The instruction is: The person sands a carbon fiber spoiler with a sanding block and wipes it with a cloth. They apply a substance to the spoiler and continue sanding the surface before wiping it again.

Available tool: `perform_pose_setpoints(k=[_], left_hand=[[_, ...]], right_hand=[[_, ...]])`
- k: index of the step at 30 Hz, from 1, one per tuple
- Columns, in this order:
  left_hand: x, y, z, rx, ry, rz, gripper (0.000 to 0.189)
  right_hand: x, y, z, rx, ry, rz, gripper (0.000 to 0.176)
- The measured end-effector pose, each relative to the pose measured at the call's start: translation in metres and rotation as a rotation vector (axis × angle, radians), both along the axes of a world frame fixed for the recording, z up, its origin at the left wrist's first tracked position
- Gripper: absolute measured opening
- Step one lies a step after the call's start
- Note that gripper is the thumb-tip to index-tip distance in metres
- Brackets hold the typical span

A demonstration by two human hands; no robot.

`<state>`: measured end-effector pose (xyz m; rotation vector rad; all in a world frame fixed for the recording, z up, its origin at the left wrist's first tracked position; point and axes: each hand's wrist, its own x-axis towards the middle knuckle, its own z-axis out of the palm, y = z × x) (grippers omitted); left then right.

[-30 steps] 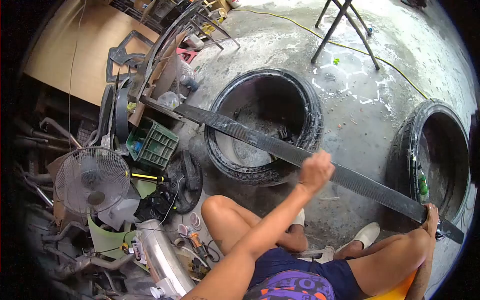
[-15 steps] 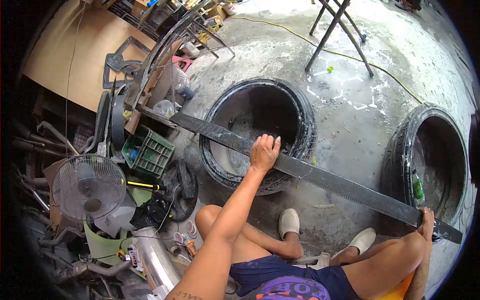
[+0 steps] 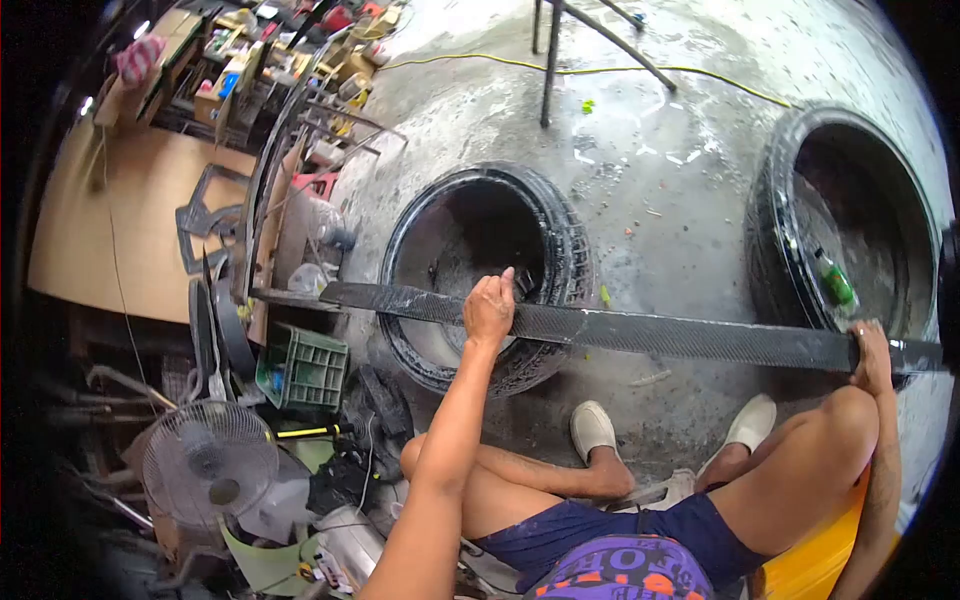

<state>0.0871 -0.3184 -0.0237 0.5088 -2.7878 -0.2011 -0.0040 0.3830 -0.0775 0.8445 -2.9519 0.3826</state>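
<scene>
A seated person, bare knees in the lower middle of the frame, holds a long dark woven strip point(image 3: 660, 335) level across a cluttered concrete yard; at far left a pale board point(image 3: 110, 230) lies flat, with a fan point(image 3: 210, 465) below it in the lower left corner and a green crate point(image 3: 305, 368) just to the fan's upper right; the strip's left end sits just above the crate, and from there it runs almost to the right edge of the frame; it crosses the near part of a black tyre point(image 3: 572, 255) lying at centre; the left hand point(image 3: 490, 308) is clamped on the strip there, palm down and fingers bent over its far edge, at the tyre's inner rim; below the strip, two pale shoes point(image 3: 592, 428) rest on the floor between the knees; in the upper middle a yellow cord point(image 3: 600, 70) trails over the concrete; a second tyre point(image 3: 770, 220) fills the upper right, a green bottle point(image 3: 833, 280) lying inside it; the strip passes over its lower edge, and the right hand point(image 3: 872, 355) is wrapped around the strip near its right end, just above the right knee.
</scene>
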Motion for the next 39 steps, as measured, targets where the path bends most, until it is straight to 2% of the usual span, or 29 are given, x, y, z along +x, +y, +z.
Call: perform_pose_setpoints(k=[1, 3, 5, 9, 11, 13, 15, 17, 19, 21, 24, 25, 27, 28, 29, 31, 32, 33, 34, 35, 37, 38, 39], left_hand=[[0.001, 0.001, 0.001, -0.002, -0.011, -0.018, 0.047], [0.000, -0.002, 0.001, -0.017, 0.011, 0.006, 0.050], [-0.003, -0.005, 0.007, -0.016, -0.005, 0.024, 0.055], [-0.007, -0.002, 0.012, 0.089, -0.138, 0.136, 0.065], [-0.007, -0.003, 0.008, -0.007, -0.116, 0.154, 0.067], [-0.004, -0.010, -0.009, -0.138, -0.024, 0.036, 0.070], [-0.005, -0.003, -0.002, -0.131, -0.074, 0.132, 0.067], [-0.011, 0.020, 0.002, 0.015, -0.105, 0.143, 0.060], [-0.025, 0.075, -0.013, -0.030, -0.070, -0.031, 0.055], [-0.038, 0.134, -0.031, 0.074, 0.006, -0.353, 0.046], [-0.029, 0.108, -0.037, 0.006, 0.006, -0.370, 0.037], [-0.015, 0.067, -0.033, -0.086, -0.004, -0.263, 0.036], [0.008, -0.007, -0.004, 0.086, -0.164, 0.102, 0.052], [0.018, -0.032, -0.012, 0.093, -0.074, 0.198, 0.055], [0.011, -0.022, -0.010, 0.090, -0.075, 0.202, 0.055], [-0.005, 0.035, -0.012, 0.003, -0.023, 0.022, 0.050], [-0.014, 0.069, -0.026, -0.060, 0.007, -0.148, 0.042], [-0.024, 0.120, -0.017, -0.032, -0.048, -0.207, 0.035], [-0.029, 0.155, -0.022, 0.095, 0.043, -0.330, 0.034], [-0.028, 0.148, -0.025, 0.095, 0.045, -0.322, 0.034], [-0.025, 0.126, -0.031, 0.129, 0.074, -0.384, 0.035], [-0.019, 0.084, -0.030, -0.008, 0.038, -0.300, 0.043], [-0.015, 0.059, 0.004, 0.031, -0.039, -0.104, 0.052]], right_hand=[[0.004, 0.002, -0.006, 0.014, 0.096, 0.014, 0.060], [0.006, -0.006, 0.006, 0.040, 0.014, -0.042, 0.061], [0.003, -0.020, 0.028, 0.077, -0.270, -0.125, 0.063], [0.006, -0.019, 0.024, 0.101, -0.216, -0.130, 0.063], [0.007, -0.019, 0.025, 0.062, -0.217, -0.128, 0.065], [0.006, -0.025, 0.034, 0.042, -0.240, -0.120, 0.065], [0.005, -0.026, 0.033, 0.032, -0.223, -0.116, 0.064], [0.004, -0.020, 0.025, 0.028, -0.204, -0.105, 0.063], [0.001, -0.011, 0.010, -0.033, -0.106, -0.031, 0.062], [0.006, -0.023, 0.023, -0.018, -0.008, 0.004, 0.062], [0.004, -0.019, 0.023, -0.031, -0.091, -0.022, 0.062], [0.004, -0.017, 0.021, -0.050, -0.108, -0.028, 0.062], [0.006, -0.025, 0.030, 0.022, -0.060, -0.025, 0.062], [0.006, -0.019, 0.018, 0.014, -0.042, -0.044, 0.064], [0.006, -0.016, 0.013, 0.011, -0.043, -0.041, 0.064], [0.007, -0.012, 0.009, 0.043, 0.010, -0.035, 0.065], [0.006, -0.015, 0.015, 0.061, -0.009, -0.024, 0.066], [0.007, -0.015, 0.015, 0.063, -0.015, -0.014, 0.066], [0.007, -0.015, 0.013, 0.034, 0.004, -0.011, 0.065], [0.006, -0.018, 0.016, 0.006, 0.027, -0.009, 0.065], [0.004, -0.020, 0.021, -0.020, -0.117, -0.058, 0.063], [0.003, -0.017, 0.019, -0.020, -0.130, -0.055, 0.062], [0.003, -0.015, 0.017, -0.022, -0.145, -0.050, 0.061]])
